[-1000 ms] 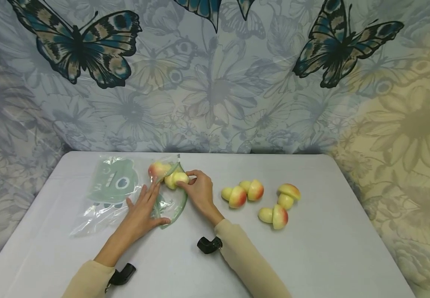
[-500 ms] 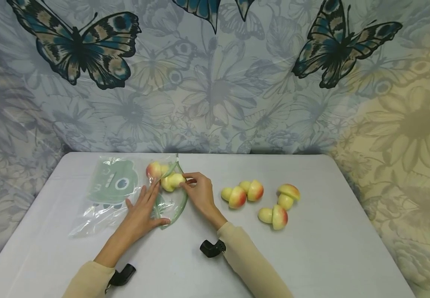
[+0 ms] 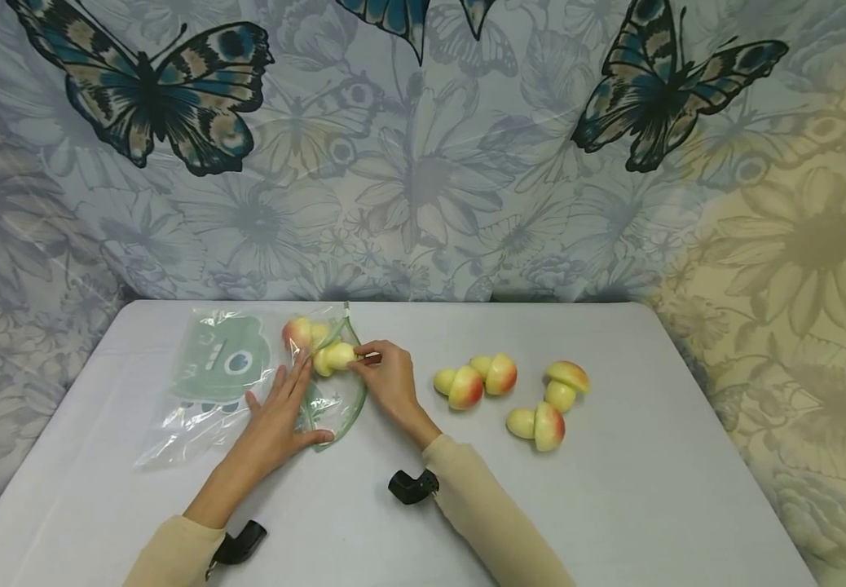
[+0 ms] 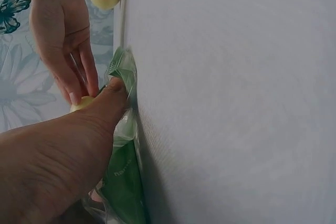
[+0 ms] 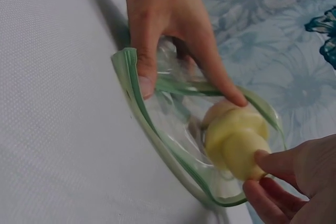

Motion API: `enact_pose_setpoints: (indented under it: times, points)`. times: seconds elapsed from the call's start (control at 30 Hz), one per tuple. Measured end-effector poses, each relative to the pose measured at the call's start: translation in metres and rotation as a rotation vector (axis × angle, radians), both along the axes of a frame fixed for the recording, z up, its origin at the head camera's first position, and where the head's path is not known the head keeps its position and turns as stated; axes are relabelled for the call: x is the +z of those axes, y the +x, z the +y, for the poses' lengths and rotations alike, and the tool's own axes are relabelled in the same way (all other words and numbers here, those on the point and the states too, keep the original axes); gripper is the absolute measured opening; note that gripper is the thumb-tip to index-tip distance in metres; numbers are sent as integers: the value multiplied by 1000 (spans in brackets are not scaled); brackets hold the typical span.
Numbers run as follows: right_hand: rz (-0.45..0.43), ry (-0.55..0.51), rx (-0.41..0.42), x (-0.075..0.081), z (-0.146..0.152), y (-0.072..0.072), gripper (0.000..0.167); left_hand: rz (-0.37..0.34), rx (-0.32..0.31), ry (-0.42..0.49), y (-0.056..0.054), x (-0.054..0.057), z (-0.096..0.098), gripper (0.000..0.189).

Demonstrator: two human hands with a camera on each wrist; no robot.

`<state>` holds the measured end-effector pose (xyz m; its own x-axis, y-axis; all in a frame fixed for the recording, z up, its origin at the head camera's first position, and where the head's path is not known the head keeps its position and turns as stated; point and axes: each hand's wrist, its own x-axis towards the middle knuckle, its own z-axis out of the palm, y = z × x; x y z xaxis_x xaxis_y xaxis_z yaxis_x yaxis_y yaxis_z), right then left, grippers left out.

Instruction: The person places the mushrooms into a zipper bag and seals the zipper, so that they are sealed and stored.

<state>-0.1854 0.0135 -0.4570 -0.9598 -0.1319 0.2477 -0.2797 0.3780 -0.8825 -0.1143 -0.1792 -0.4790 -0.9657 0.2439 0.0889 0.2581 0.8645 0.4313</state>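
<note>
A clear zip bag [image 3: 331, 399] with a green zip edge and a green printed panel lies on the left part of the table, its mouth gaping to the right. My left hand [image 3: 272, 420] spreads straight fingers over the bag, and in the right wrist view its thumb presses the near lip while a finger touches the far lip. My right hand [image 3: 389, 379] pinches the stem of a yellow mushroom [image 5: 244, 145], probably a toy, between thumb and fingers. The mushroom's cap is inside the bag mouth. Another red-and-yellow mushroom [image 3: 297, 333] lies within the bag, partly hidden behind the film.
Several more red-and-yellow mushrooms lie right of the hands: a touching pair with one mushroom [image 3: 464, 387] in front, and another two near a mushroom [image 3: 548, 425] farther right. The white table [image 3: 650, 489] backs onto a butterfly-patterned cloth [image 3: 423, 163].
My right hand has pushed the pinched mushroom a little leftward, deeper into the bag. The mushroom inside has shifted slightly left too. My left hand stays in place.
</note>
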Motion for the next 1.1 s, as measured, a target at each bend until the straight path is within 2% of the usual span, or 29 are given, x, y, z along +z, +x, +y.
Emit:
enact_pose_setpoints:
  times: [0.33,0.57,0.83,1.1]
  points:
    - [-40,29,-32,-5,-4,-3,13,-3,13,10,1,1,1,120]
    - [-41,32,-46,-5,-8,-3,12,34,13,-3,1,0,2,122]
    - [-19,58,-55,-4,-15,-1,12,18,17,-16,1,1,3,122]
    - [-10,64,-40,-5,-20,0,11,31,10,-27,1,0,3,120]
